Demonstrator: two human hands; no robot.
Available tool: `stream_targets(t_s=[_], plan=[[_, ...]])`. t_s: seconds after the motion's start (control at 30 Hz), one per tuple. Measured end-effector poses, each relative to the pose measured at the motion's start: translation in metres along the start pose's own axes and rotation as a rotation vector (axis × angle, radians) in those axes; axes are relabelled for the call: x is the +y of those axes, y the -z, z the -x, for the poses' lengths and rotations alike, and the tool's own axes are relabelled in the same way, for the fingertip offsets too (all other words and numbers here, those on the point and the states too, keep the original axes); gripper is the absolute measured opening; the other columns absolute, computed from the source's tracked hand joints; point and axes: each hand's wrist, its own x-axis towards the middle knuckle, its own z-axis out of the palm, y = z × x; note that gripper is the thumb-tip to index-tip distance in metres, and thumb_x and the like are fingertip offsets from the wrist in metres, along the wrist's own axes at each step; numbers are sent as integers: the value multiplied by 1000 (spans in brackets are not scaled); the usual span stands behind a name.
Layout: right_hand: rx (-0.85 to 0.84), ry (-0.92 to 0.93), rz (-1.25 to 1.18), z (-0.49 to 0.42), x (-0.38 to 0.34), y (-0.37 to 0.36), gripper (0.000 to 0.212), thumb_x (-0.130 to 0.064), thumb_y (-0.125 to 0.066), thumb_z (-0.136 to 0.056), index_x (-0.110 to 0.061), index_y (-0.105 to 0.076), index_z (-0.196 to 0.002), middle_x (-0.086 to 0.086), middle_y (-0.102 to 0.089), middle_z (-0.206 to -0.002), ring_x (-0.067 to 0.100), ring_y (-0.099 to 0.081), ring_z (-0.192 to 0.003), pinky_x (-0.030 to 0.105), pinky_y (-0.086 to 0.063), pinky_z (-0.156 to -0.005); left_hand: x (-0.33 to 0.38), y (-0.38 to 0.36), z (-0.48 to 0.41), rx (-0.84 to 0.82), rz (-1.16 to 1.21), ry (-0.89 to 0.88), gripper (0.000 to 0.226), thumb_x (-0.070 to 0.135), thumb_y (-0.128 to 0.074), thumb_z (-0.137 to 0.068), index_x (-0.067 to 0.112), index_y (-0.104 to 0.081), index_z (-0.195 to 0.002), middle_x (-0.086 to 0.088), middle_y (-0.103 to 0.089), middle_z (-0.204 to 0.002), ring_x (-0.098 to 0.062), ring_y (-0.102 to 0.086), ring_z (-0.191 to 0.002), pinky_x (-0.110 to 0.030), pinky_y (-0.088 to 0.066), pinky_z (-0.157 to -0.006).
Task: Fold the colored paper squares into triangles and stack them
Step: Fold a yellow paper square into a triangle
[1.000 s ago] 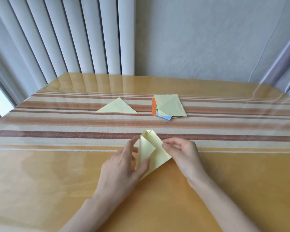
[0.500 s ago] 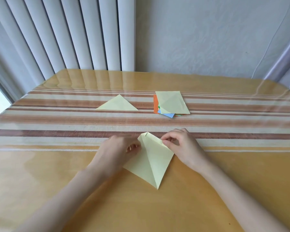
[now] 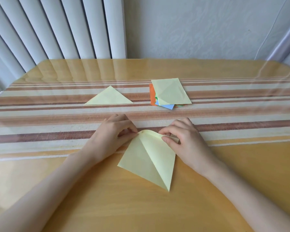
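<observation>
Both grips pinch yellow sheet (image 3: pixel 151 162) top: left hand (image 3: pixel 111 136), right hand (image 3: pixel 187 142); paper stack (image 3: pixel 172 92) lower sheets mostly covered.

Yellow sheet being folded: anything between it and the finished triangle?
Nothing visible. Only striped cloth lies between the sheet and the triangle; the pile of squares sits to the right of that path.

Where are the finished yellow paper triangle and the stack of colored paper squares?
finished yellow paper triangle (image 3: pixel 110 97), head view, its middle.
stack of colored paper squares (image 3: pixel 172 92), head view, top yellow sheet.
</observation>
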Motion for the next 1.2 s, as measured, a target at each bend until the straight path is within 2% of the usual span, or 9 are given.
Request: stream_targets(t_s=[0.13, 0.27, 0.43, 0.5, 0.63, 0.77, 0.9, 1.07, 1.2], plan=[[21, 84, 74, 4, -2, -1, 16, -11, -60, -81, -13, -73, -90, -6, -61, -83, 15, -42, -88, 33, -42, -76, -3, 0, 0, -4, -147, -122, 33, 40, -46, -91, 19, -71, -90, 7, -59, -85, -12, -44, -78, -23, -30, -74], [37, 93, 66, 3, -1, -4, 17, -8, -59, -81, -12, -72, -91, -5, -61, -83, 15, -42, -87, 28, -39, -76, -1, -1, -9, -38, -59, -88, 36, 42, -47, -90, 18, -69, -104, 6, -59, -93, -16, -56, -83, -28, -41, -79], [18, 50, 34, 2, 2, -5, 19, -8, -56, -84, -12, -71, -94, -3, -62, -84, 14, -41, -88, 21, -34, -77, -4, 0, -19, -105, 84, -76, 13, 26, -61, -88, 16, -70, -88, 9, -59, -86, -7, -52, -80, -17, -42, -72], [13, 45, 35, 2, 3, -4, 19, -10, -56, -85, -13, -71, -95, -3, -62, -86, 14, -41, -89, 23, -35, -78, -4, 3, -19, -136, 123, -63, 4, 18, -65, -89, 19, -68, -86, 12, -61, -84, -6, -55, -78, -13, -42, -70], [38, 32, 23, -2, 7, -1, 19, -14, -56, -86, -13, -72, -96, -7, -62, -87, 14, -42, -91, 26, -36, -81, -4, 9, -15, -235, 226, -14, 24, 14, -65, -91, 36, -59, -83, 17, -63, -75, -6, -55, -72, -12, -41, -64], [38, 73, 51, -1, 8, -2, 17, -13, -57, -85, -12, -72, -94, -6, -64, -87, 15, -43, -91, 29, -37, -81, -1, 9, -9, -235, 242, -16, 12, 19, -63, -92, 29, -61, -86, 18, -61, -72, 0, -55, -69, -9, -39, -63], [51, 113, 89, 0, 10, -5, 13, -10, -59, -83, -12, -71, -88, -5, -63, -85, 15, -43, -90, 34, -39, -79, 0, 4, -5, -157, 41, -221, 25, 35, -52, -90, 15, -67, -88, 10, -54, -84, -7, -49, -75, -17, -41, -70], [72, 190, 152, 1, 11, -4, 12, -6, -62, -80, -11, -71, -86, -2, -62, -81, 18, -44, -88, 42, -48, -71, 0, 10, -1, -100, -71, -344, 29, 26, -49, -93, 7, -69, -86, -2, -58, -84, -17, -53, -73, -30, -44, -67], [98, 262, 224, 4, 13, -2, 18, 3, -68, -76, -11, -74, -84, -1, -62, -79, 18, -43, -87, 36, -43, -71, 4, 11, 0, -124, -125, -392, 30, 21, -44, -96, 4, -67, -86, -4, -58, -83, -22, -54, -73, -32, -45, -64]])
